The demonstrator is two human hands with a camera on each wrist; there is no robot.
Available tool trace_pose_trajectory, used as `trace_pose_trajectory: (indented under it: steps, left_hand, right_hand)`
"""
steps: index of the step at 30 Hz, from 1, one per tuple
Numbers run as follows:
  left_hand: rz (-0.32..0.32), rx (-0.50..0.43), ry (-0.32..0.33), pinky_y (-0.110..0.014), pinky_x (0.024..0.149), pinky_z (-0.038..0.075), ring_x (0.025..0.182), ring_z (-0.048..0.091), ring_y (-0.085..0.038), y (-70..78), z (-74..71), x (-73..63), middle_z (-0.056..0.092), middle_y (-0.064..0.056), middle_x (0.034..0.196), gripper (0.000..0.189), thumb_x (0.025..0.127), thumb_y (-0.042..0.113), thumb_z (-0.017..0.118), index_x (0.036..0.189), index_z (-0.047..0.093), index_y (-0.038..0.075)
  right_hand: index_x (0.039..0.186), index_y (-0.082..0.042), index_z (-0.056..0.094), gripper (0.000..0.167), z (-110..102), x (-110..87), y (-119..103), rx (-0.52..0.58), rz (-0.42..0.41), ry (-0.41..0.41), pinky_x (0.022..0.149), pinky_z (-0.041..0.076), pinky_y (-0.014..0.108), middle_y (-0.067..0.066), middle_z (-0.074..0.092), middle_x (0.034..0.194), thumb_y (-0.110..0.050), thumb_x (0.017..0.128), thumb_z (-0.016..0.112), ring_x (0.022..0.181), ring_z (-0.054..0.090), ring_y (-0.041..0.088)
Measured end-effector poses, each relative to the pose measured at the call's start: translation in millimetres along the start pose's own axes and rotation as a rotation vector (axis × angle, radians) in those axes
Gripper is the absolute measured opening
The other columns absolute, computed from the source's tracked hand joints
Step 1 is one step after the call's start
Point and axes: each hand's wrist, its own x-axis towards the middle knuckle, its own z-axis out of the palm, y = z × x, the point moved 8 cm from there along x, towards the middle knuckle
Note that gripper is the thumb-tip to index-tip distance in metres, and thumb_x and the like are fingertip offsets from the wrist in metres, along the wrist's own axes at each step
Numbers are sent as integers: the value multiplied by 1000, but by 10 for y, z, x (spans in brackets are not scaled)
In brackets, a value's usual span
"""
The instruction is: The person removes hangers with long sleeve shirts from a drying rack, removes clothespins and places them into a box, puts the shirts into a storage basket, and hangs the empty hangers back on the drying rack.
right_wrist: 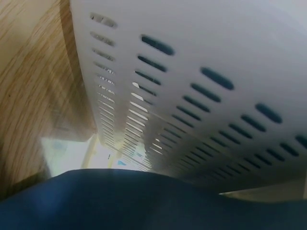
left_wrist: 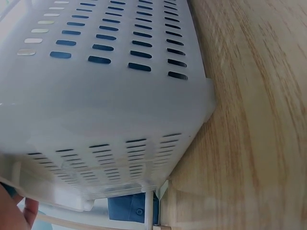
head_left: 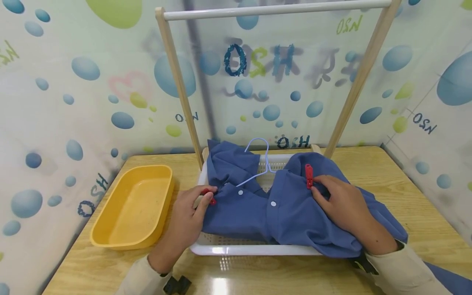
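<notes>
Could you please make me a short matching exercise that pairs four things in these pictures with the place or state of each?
Things
1. Yellow tray
2. White basket
3. Hanger
4. Right hand

Places or states
A. Underneath the blue shirt
B. Holding a red clip
C. To the left of the basket
D. Hook uncovered, pointing away from the person

Pairs: 1-C, 2-A, 3-D, 4-B

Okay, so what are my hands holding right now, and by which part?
Your left hand pinches a red clip, exactly where is hidden; your right hand pinches another red clip near its lower end.
</notes>
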Motion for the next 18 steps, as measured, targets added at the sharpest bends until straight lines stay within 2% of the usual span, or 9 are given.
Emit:
trace_pose_trajectory:
  steps: [5,12,18]
  left_hand:
    - [50,-2,44,-31,92,40,102,66,-17,16,-21,0,74,6,93,19,97,11,63,113,72,14]
    - [63,-18,58,-35,98,39,112,63,-21,32,-24,-14,74,2,116,19,97,9,63,113,72,13]
    - [84,-17,77,-34,93,37,110,61,-20,45,-36,-22,74,2,116,19,96,8,63,112,73,13]
  right_hand:
    - [115,-4,68,27,1,2,5,6,0,9,78,56,55,18,72,111,-20,93,68,93,71,36]
    - [114,-4,68,26,1,-1,6,7,1,8,77,56,54,17,72,109,-20,93,68,90,71,34]
    - [113,-4,68,25,5,-5,4,6,-4,16,76,56,53,17,72,108,-20,93,68,89,70,33]
